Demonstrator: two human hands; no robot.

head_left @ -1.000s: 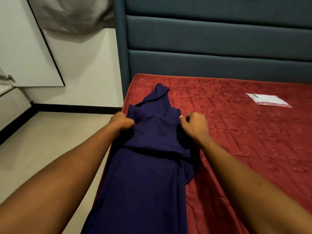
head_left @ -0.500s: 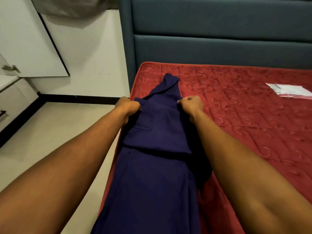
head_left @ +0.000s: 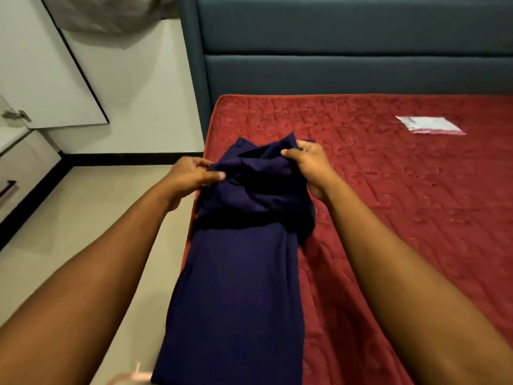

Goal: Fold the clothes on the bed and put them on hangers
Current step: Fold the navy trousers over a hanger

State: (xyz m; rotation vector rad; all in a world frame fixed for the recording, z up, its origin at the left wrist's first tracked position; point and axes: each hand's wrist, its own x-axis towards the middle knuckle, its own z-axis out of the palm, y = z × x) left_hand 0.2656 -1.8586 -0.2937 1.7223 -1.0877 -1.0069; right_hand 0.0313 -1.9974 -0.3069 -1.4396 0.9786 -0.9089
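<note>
Two hands are bunching up the far end of a navy garment point(head_left: 238, 273) on a quilted red mattress point(head_left: 402, 218).

The left hand point(head_left: 191, 179) is pinching a fold at the cloth's left side between thumb and fingers; the right hand point(head_left: 311, 162) is gripping the raised far edge, fingers curled over it. The navy garment is lying lengthwise along the mattress's left edge, its far part doubled back over itself, the rest running toward the camera. A white packet point(head_left: 429, 125) is lying well apart to the right, toward the teal headboard point(head_left: 347, 51).
</note>
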